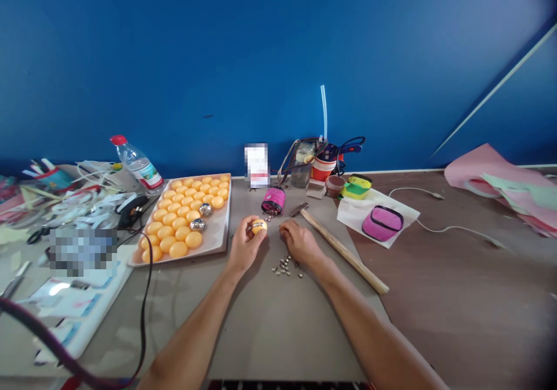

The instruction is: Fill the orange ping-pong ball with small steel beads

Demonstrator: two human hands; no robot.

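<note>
My left hand (245,248) is closed around an orange ball (260,226) with a row of small shiny metal pieces across its top. To the right, my right hand (300,241) rests low over the table with its fingers curled together; what they hold, if anything, is hidden. A scatter of small silvery metal pieces (284,266) lies on the table just below that hand. Beyond both hands a pink mesh pouch (274,200) lies on its side, more metal pieces spilling from its mouth. A hammer (343,251) with a wooden handle lies right of my right hand.
At left, a shallow box (217,236) holds many orange balls and two metal-covered ones (206,209). A plastic bottle (141,166) leans behind it. A cable (145,314) crosses the lower left. Another pink pouch (382,223) lies on white paper, near jars (301,172) at the wall.
</note>
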